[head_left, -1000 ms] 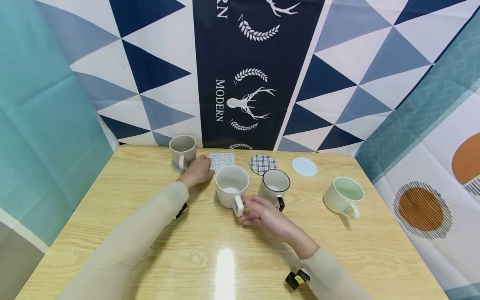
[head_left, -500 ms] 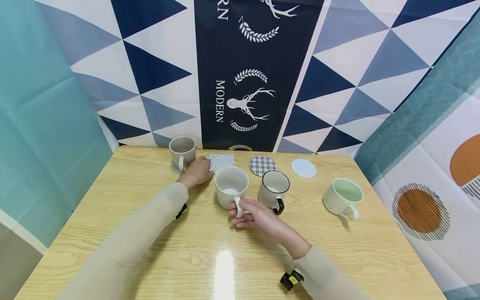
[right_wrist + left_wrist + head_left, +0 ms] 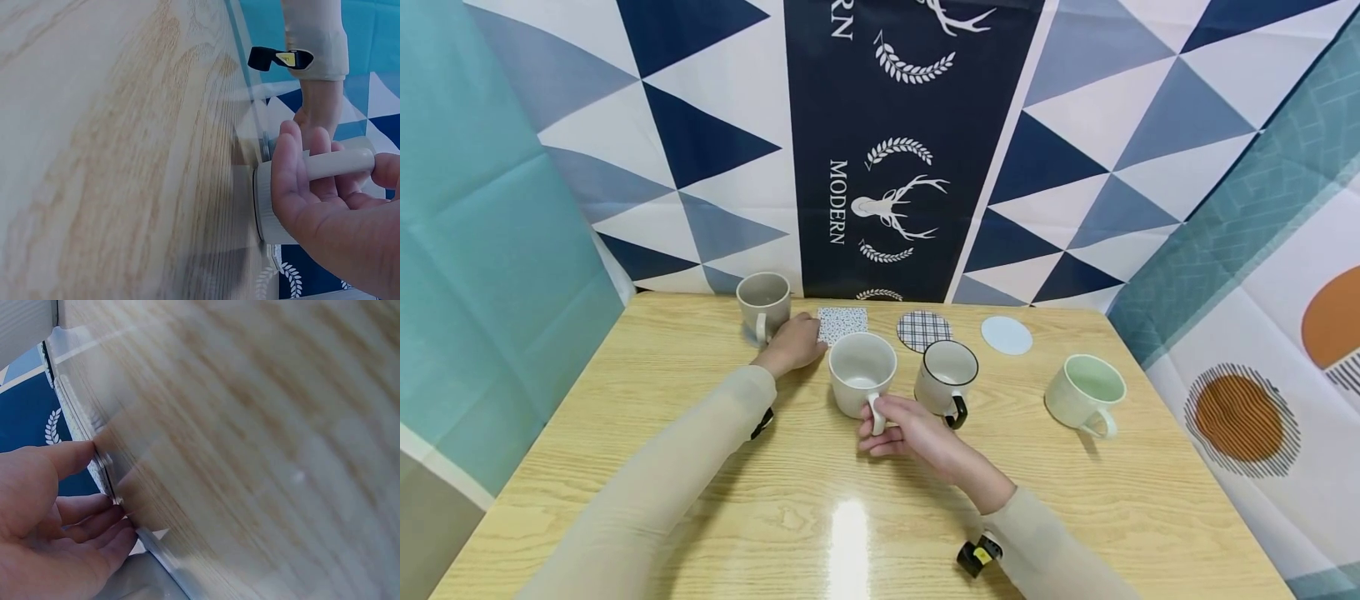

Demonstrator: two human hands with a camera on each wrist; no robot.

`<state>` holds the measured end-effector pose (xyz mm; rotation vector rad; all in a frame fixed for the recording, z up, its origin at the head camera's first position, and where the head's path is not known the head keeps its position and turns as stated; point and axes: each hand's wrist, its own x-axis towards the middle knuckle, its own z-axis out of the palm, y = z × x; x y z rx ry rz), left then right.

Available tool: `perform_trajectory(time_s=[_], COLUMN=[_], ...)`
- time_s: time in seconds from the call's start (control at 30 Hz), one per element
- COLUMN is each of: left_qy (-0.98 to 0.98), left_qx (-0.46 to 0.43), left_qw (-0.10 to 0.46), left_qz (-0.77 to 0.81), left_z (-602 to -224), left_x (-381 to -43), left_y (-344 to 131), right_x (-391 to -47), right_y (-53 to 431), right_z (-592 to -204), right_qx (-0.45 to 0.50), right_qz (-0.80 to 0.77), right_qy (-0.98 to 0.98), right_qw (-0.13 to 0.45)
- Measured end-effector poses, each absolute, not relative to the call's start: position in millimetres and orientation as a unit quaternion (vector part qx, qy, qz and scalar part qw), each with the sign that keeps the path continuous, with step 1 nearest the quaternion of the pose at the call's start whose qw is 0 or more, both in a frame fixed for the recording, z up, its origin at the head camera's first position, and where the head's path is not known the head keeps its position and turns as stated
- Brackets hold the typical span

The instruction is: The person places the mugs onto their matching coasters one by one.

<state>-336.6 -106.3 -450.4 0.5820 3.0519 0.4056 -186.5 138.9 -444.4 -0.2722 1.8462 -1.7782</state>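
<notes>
Off-white, probably glazed ceramic: the white mug (image 3: 850, 393) stood upright on the worktop (image 3: 737, 517) around the centre of the frame, near the front edge of the speckled coaster (image 3: 842, 323). Likely moderately heavy for its size, rigid, a bit slippery on the smooth wall, breakable if knocked. Best hold looked to be the handle (image 3: 337, 164), with the body as a second choice. The right hand (image 3: 925, 437) had it there: thumb at the handle's upper end, fingers curled behind it, clamped on it.

Mug mouth faced up, its axis vertical; handle stuck out toward the bottom of the frame, slightly right. Black-rimmed mug (image 3: 938, 392) sat just right of it.

The left hand (image 3: 793, 342), upper left of centre beside the grey mug (image 3: 756, 315), had thumb and fingers together on the coaster's left edge; how hard they pressed, cannot tell. Coaster looked thin, light, probably stiff; easiest taken by an edge or corner, since it lay flat. Roughly square, so no clear long axis; its sides ran roughly with the frame.
</notes>
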Motion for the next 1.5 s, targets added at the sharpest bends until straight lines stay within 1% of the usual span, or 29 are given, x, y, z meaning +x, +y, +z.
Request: perform_trajectory(time_s=[0.67,1.17,1.5], left_qy=[0.974,0.973,0.972], left_qx=[0.186,0.188,0.188], left_qw=[0.01,0.006,0.006], left_qz=[0.129,0.135,0.139], left_z=[-453.4,-451.8,-450.5], left_x=[-338.7,-337.1,-336.5], left_y=[-107.4,-107.7,-109.3], right_x=[-186.2,-182.0,-185.3], right_y=[138.3,136.3,134.6], right_z=[-438.9,-436.5,-430.8], right_qx=[-0.102,-0.082,-0.078], right_qz=[-0.647,-0.649,-0.661], right_qy=[0.705,0.717,0.713], right_qw=[0.271,0.24,0.221])
